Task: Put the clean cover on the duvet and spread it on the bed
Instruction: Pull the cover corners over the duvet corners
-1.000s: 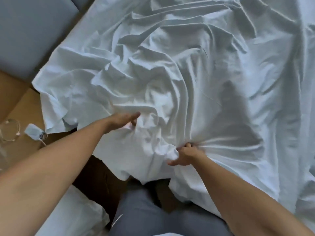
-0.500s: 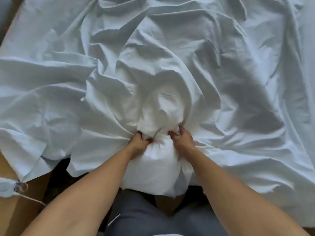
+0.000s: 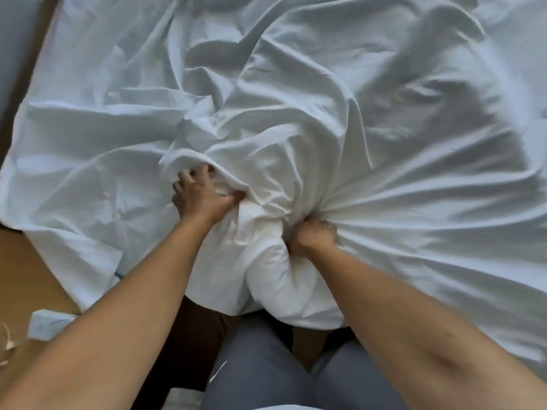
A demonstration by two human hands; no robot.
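A white duvet cover lies crumpled over the whole bed, with deep folds running towards the near edge. A padded white bulge, the duvet, hangs off the near edge between my arms. My left hand grips a raised fold of the cover above the bulge, thumb pinching the cloth. To the right of the bulge my right hand is clenched on a bunch of gathered cover, with creases fanning out from the fist. How far the duvet reaches inside the cover is hidden.
My grey-trousered legs stand at the bed's near edge. Wooden floor shows at the left, with a small white tag and cord lying on it. A grey surface sits at the far left.
My hands were together on the bulge half a second ago. The left has since reached up-left to a new fold, the right has shifted right and gathered more cover. The view has swung.
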